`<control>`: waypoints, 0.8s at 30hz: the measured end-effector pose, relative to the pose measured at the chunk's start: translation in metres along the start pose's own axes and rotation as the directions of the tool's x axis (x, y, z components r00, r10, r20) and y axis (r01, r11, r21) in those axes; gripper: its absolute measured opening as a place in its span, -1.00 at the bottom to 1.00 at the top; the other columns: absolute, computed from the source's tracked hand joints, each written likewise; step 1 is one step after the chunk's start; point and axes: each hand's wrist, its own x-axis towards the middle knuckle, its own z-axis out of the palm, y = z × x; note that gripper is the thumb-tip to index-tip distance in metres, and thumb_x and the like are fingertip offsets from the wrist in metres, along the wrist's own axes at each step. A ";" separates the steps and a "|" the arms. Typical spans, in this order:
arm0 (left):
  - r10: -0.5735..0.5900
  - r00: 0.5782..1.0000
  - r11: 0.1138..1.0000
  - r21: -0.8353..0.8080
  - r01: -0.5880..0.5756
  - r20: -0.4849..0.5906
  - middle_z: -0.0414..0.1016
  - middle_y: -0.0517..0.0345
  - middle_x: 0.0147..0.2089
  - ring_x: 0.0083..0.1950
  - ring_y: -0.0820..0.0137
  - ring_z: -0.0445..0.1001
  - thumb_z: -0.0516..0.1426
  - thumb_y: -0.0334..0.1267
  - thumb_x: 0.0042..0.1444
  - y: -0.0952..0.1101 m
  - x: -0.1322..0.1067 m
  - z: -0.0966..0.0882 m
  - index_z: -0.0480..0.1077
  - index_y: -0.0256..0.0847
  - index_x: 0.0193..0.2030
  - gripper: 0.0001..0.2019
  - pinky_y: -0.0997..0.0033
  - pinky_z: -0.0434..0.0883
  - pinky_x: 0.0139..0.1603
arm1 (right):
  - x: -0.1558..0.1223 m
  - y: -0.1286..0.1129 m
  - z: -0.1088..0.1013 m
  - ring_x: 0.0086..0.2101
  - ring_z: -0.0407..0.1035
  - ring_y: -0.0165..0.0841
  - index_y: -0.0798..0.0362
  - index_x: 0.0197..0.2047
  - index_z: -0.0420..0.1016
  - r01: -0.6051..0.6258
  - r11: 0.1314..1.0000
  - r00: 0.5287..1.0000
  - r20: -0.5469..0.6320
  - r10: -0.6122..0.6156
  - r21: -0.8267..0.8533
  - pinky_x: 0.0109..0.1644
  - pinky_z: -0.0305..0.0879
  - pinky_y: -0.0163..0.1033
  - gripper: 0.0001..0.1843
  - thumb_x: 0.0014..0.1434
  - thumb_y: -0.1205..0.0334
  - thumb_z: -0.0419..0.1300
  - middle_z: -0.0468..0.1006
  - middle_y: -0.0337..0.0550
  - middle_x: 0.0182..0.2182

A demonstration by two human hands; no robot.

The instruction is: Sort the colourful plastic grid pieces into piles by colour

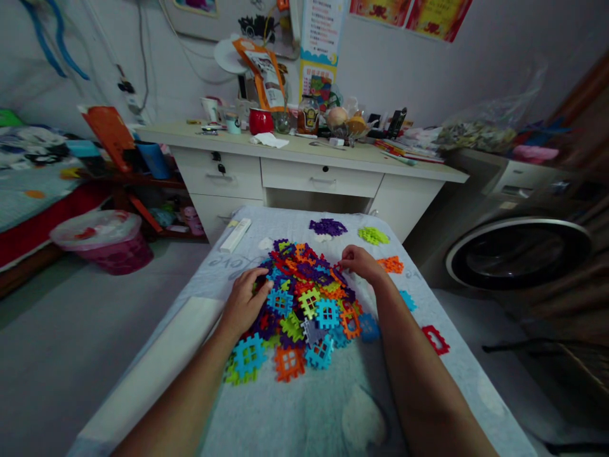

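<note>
A heap of interlocking plastic building blocks [304, 295] in blue, orange, green, purple and red covers the middle of the cloth-covered table. My left hand [247, 301] rests against the heap's left side, thumb and fingers apart, with nothing held. At the upper right of the heap, my right hand [362, 263] is closed in a pinch on what looks like a red building block [339, 267]. Beyond it lie separate groups: purple blocks [328, 226], light green blocks [373, 235] and orange blocks [392, 264]. To the right are a blue block [408, 300], partly behind my forearm, and a red block [435, 340].
A long white box [236, 235] lies at the table's far left corner. Behind stands a white desk [295, 149] loaded with jars, a red cup and papers. On the right is a washing machine [499, 190]; a pink bin [107, 244] stands on the floor at left.
</note>
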 end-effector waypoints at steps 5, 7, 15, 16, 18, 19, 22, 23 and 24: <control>0.002 1.000 1.000 0.004 -0.002 -0.001 0.43 0.00 0.08 0.16 0.19 0.37 0.05 0.01 0.21 -0.003 0.000 0.001 0.39 -0.15 0.04 -0.62 0.08 0.26 0.25 | -0.017 0.002 -0.020 -0.60 0.29 -0.47 0.05 -0.35 0.33 0.018 0.989 0.996 -0.090 -0.004 0.149 -0.54 0.18 -0.39 -0.83 -0.05 0.36 0.24 0.41 -0.36 -0.61; 0.004 1.000 1.000 0.009 -0.004 0.000 0.44 0.00 0.08 0.16 0.19 0.37 0.05 0.02 0.21 -0.003 0.001 0.001 0.40 -0.14 0.04 -0.62 0.08 0.26 0.26 | -0.028 0.005 -0.035 -0.60 0.30 -0.47 0.07 -0.32 0.38 0.019 0.988 0.992 -0.124 0.000 0.151 -0.53 0.21 -0.38 -0.82 -0.06 0.34 0.25 0.43 -0.33 -0.60; -0.011 1.000 1.000 0.005 0.011 0.005 0.45 -0.01 0.05 0.13 0.17 0.38 0.04 0.06 0.17 0.001 0.002 0.000 0.41 -0.15 0.02 -0.58 0.09 0.27 0.25 | -0.106 0.032 -0.101 -0.52 0.30 -0.46 0.09 -0.39 0.48 -0.006 0.996 0.988 -0.156 0.019 0.088 -0.46 0.20 -0.38 -0.84 -0.05 0.18 0.22 0.47 -0.25 -0.56; -0.010 1.000 1.000 0.007 0.010 0.008 0.45 -0.01 0.04 0.13 0.17 0.38 0.04 0.07 0.17 0.001 0.002 0.000 0.41 -0.16 0.01 -0.58 0.09 0.27 0.24 | -0.117 0.036 -0.106 -0.52 0.29 -0.46 0.09 -0.39 0.49 -0.029 0.997 0.988 -0.146 0.039 0.073 -0.46 0.19 -0.37 -0.83 -0.06 0.18 0.22 0.46 -0.25 -0.56; -0.008 1.000 1.000 0.013 0.008 0.010 0.45 -0.02 0.05 0.13 0.16 0.38 0.03 0.08 0.17 0.000 0.003 0.001 0.41 -0.17 0.01 -0.56 0.09 0.26 0.25 | -0.138 0.044 -0.113 -0.53 0.27 -0.46 0.09 -0.40 0.50 -0.081 0.996 0.990 -0.115 0.086 0.044 -0.47 0.16 -0.37 -0.82 -0.07 0.17 0.21 0.46 -0.26 -0.57; -0.009 1.000 1.000 0.014 0.009 0.011 0.45 -0.02 0.05 0.13 0.16 0.38 0.03 0.08 0.16 -0.001 0.003 0.001 0.41 -0.18 0.02 -0.55 0.09 0.26 0.25 | -0.147 0.048 -0.115 -0.53 0.26 -0.46 0.09 -0.40 0.50 -0.106 0.994 0.989 -0.098 0.109 0.032 -0.47 0.15 -0.37 -0.81 -0.08 0.16 0.21 0.45 -0.26 -0.57; -0.012 1.000 1.000 0.018 0.012 0.014 0.45 -0.03 0.05 0.12 0.15 0.39 0.03 0.09 0.15 -0.003 0.004 0.002 0.42 -0.19 0.02 -0.54 0.08 0.27 0.25 | -0.170 0.057 -0.117 -0.53 0.25 -0.46 0.10 -0.39 0.51 -0.146 0.989 0.986 -0.075 0.146 0.007 -0.46 0.14 -0.36 -0.78 -0.08 0.13 0.20 0.45 -0.26 -0.56; -0.012 1.000 1.000 0.018 0.011 0.015 0.45 -0.04 0.04 0.12 0.15 0.40 0.03 0.10 0.15 -0.004 0.004 0.002 0.42 -0.20 0.02 -0.53 0.08 0.27 0.24 | -0.176 0.059 -0.117 -0.52 0.25 -0.46 0.10 -0.39 0.51 -0.151 0.989 0.985 -0.081 0.151 0.007 -0.44 0.15 -0.35 -0.77 -0.08 0.12 0.20 0.45 -0.26 -0.56; -0.011 1.000 1.000 0.018 0.011 0.016 0.45 -0.05 0.05 0.12 0.15 0.40 0.04 0.10 0.14 -0.005 0.004 0.002 0.42 -0.20 0.01 -0.53 0.08 0.27 0.24 | -0.182 0.061 -0.117 -0.51 0.26 -0.45 0.10 -0.40 0.51 -0.155 0.988 0.984 -0.087 0.155 0.010 -0.43 0.16 -0.35 -0.77 -0.08 0.11 0.20 0.45 -0.26 -0.56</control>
